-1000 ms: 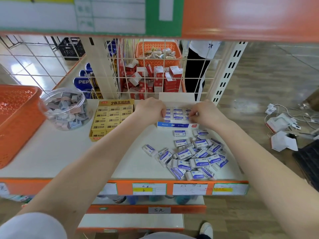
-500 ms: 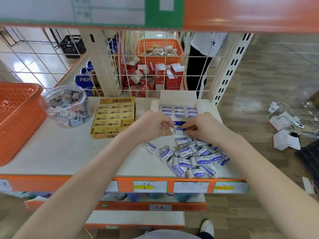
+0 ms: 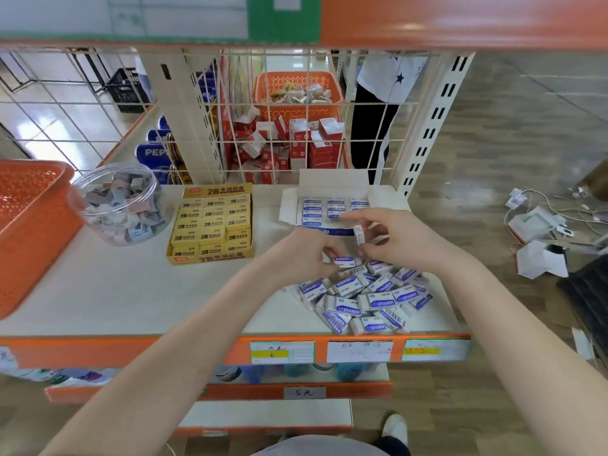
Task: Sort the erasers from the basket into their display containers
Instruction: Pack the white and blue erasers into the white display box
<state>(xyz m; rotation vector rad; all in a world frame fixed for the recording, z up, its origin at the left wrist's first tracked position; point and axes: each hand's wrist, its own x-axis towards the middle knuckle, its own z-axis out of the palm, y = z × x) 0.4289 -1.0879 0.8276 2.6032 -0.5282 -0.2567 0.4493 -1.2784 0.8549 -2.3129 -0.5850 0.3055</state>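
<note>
Loose erasers [image 3: 362, 297] heaped in front of the display box [image 3: 289, 205]; our right hand [image 3: 394, 238] pinches one upright at its front edge, our left hand [image 3: 306, 255] another; we judge them light, stiff, best gripped across narrow sides.

Loose erasers [image 3: 365, 297] lie before the display box [image 3: 332, 209].

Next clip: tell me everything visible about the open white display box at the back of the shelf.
The white display box looks like thin cardboard, lying flat and open, flaps folded out left, back and right. Its low front wall carries a blue strip. Inside, blue-and-white erasers lie label-up in three columns. It sits on the shelf at the back, right of the yellow box. The right hand, pinching an eraser, overlaps its front right corner; contact cannot be told.
</note>
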